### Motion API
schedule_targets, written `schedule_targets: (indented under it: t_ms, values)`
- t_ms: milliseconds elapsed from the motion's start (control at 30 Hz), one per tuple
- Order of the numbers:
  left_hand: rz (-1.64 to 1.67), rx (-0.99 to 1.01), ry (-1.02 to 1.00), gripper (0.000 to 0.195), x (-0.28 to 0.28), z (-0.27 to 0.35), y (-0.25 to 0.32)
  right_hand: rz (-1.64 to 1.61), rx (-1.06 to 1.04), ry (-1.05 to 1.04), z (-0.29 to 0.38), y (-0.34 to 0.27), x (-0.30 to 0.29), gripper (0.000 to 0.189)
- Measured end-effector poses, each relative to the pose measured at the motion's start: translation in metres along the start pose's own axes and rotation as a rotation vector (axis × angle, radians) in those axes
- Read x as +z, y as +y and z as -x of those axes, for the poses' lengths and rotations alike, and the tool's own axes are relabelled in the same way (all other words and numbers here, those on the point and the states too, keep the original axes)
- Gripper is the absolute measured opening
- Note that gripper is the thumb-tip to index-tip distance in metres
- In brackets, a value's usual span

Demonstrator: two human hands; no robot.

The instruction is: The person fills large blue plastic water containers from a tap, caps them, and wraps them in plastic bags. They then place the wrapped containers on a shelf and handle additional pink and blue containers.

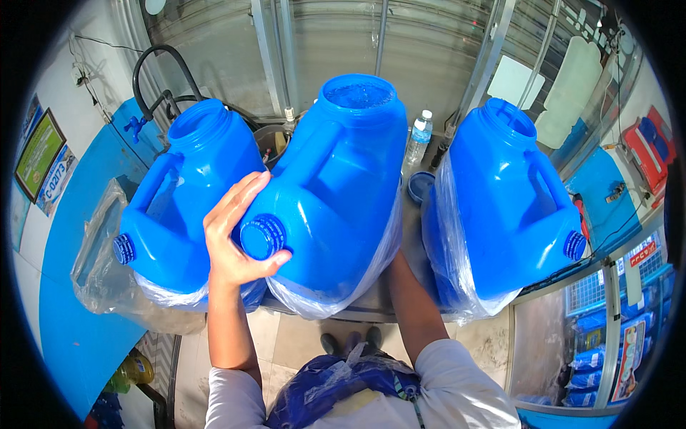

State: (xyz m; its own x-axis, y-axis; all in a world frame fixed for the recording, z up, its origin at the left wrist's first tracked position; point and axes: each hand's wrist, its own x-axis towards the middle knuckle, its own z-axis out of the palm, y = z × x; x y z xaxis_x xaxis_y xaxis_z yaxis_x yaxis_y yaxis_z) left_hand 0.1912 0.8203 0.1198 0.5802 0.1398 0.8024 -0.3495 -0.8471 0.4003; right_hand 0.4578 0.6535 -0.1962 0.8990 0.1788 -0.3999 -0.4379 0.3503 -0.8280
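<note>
In the middle of the head view is a large blue plastic water jug, its wide mouth uncapped and water near the rim. It leans, with clear plastic film around its lower part. My left hand looks wet and grips this jug's near side, fingers and thumb spread around the small ribbed blue cap. My right forearm reaches in at the jug's right side; the hand itself is hidden behind the jug. Similar open-mouthed blue jugs stand on either side, the left jug and the right jug.
Behind the jugs are a black hose, a blue-handled tap, a bucket and a clear water bottle. A round blue lid lies on the dark counter. A clear plastic bag hangs at the left.
</note>
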Motion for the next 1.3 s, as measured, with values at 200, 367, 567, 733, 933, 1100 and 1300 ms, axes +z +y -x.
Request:
schedule_targets:
  t_ms: [200,367,567,733,933,1100,1300]
  values:
    - [-0.127,-0.015,0.099,0.082,-0.013,0.017,0.016,0.367,-0.124,-0.145,0.005,0.028,0.046,0.032]
    - [-0.192,-0.033,0.13,0.081,-0.022,0.023,0.015,0.958,-0.346,-0.359,-0.017,0.052,0.088,0.032]
    - [-0.165,-0.059,0.106,0.085,-0.04,0.02,-0.004,1.529,-0.566,-0.768,-0.065,-0.013,0.075,0.031]
    - [-0.342,0.009,0.213,0.085,-0.046,0.037,-0.013,1.539,-0.906,-0.07,-0.086,-0.112,0.109,0.033]
    - [-0.495,0.319,0.036,0.034,0.008,0.147,0.033,1.917,-0.998,0.062,-0.104,-0.172,0.109,0.038]
    - [-0.515,-0.308,-0.487,0.036,0.023,0.192,0.053,2.021,-0.833,-0.198,-0.14,-0.187,0.112,0.035]
    - [-0.548,-0.323,-0.435,0.02,-0.026,0.131,0.083,2.126,-0.854,-0.101,-0.148,-0.189,0.126,0.038]
